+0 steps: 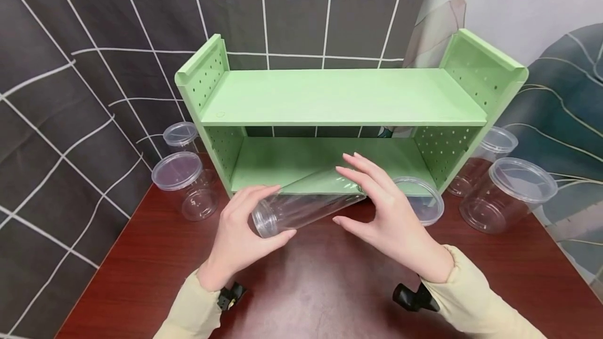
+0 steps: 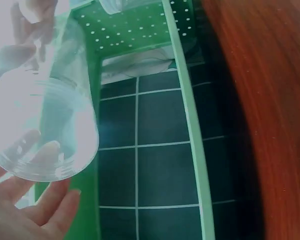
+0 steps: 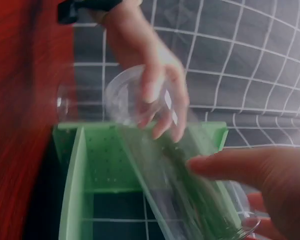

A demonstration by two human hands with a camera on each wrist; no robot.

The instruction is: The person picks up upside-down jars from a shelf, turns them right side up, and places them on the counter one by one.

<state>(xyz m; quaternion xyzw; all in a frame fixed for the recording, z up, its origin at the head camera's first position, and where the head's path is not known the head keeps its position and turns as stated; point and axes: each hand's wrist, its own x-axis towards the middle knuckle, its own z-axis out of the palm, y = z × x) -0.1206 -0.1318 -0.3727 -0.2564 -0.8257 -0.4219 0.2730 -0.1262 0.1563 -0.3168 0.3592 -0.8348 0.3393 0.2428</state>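
Note:
A clear plastic jar (image 1: 311,203) is held tilted above the table, in front of the green shelf (image 1: 344,95). My left hand (image 1: 245,229) grips its ringed rim end, thumb below and fingers above. Around the other, higher end, my right hand (image 1: 388,211) holds it with fingers over the top and thumb underneath. In the left wrist view the jar's round end (image 2: 50,135) faces the camera, with left fingers visible through it. The right wrist view shows the jar's long wall (image 3: 165,170) between both hands. Glare blurs parts of it.
Lidded clear jars stand left of the shelf (image 1: 176,171) and right of it (image 1: 509,198). A round clear lid (image 1: 426,208) shows behind my right hand; whether it tops a jar is hidden. The red-brown table (image 1: 325,286) meets a dark tiled-pattern backdrop (image 1: 301,20).

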